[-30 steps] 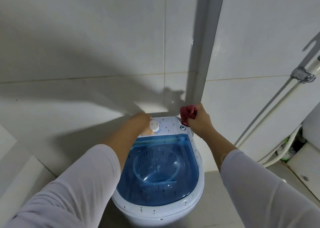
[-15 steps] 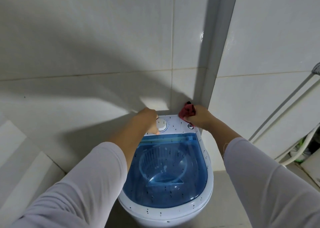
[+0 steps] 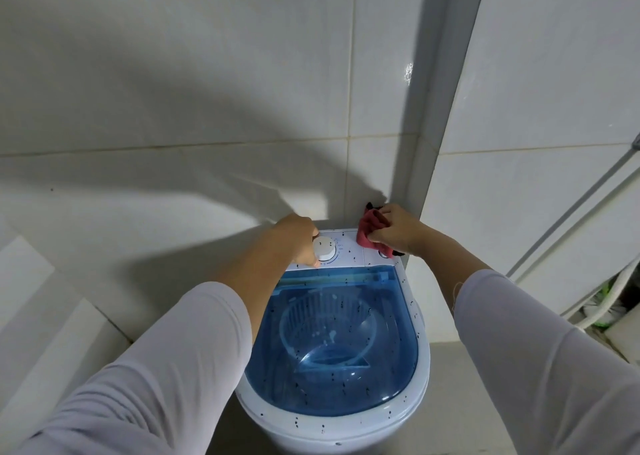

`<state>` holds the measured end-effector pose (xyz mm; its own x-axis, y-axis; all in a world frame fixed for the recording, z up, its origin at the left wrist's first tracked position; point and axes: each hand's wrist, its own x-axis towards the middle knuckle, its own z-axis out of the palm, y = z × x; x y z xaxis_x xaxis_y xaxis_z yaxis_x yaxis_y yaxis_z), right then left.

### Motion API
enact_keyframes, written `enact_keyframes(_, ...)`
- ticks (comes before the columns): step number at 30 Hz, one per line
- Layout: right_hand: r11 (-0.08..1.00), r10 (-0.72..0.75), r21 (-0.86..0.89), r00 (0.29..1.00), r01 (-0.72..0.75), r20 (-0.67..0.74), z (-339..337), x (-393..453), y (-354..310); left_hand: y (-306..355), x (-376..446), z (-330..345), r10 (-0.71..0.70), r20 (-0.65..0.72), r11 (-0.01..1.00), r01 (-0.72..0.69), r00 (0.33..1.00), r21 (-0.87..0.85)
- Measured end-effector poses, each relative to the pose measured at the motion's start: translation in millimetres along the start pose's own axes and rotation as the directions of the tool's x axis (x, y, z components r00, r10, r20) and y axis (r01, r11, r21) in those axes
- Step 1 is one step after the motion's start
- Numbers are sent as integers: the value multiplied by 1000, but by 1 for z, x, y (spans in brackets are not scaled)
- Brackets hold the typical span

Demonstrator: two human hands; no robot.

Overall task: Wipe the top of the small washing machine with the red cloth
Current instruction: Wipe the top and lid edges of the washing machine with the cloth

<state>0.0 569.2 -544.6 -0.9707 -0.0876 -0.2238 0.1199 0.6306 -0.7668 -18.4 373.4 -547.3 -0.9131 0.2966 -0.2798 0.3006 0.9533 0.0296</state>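
The small washing machine stands below me, white with a see-through blue lid and dark specks on top. At its back edge is a white control panel with a round dial. My left hand rests on the panel's left end beside the dial, its fingers curled against the panel edge. My right hand grips the bunched red cloth and presses it onto the panel's right rear corner, close to the wall.
White tiled walls meet in a corner right behind the machine. A white pipe runs diagonally down the right wall, and white hoses lie at the lower right. A tiled ledge slopes on the left.
My right hand has brought the red cloth down from above the panel onto its right rear corner. My left hand has stayed by the dial. The view has shifted closer.
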Motion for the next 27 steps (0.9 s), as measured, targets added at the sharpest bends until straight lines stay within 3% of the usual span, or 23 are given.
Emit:
enact_keyframes(3,1000,-22,-20,998,21,-51,5,7,2,0,1,1,0,-3,1000,0,1000,9)
enact_keyframes(8,971,-12,-238,1000,9,-12,9,7,10,0,3,1,-2,5,999,2,1000,43)
enact_keyframes(11,947,-72,-317,997,57,-35,12,7,16,1,2,2,-3,-11,998,4,1000,64)
enact_keyframes(15,817,-233,-548,972,176,-35,17,3,14,3,0,2,-10,-19,998,11,1000,59)
enact_keyframes(20,910,-170,-398,979,113,-111,20,-2,25,4,1,3,-28,-23,998,29,999,62)
enact_keyframes(27,885,-202,-442,976,145,-85,17,-21,27,6,4,4,-47,-23,996,49,999,76)
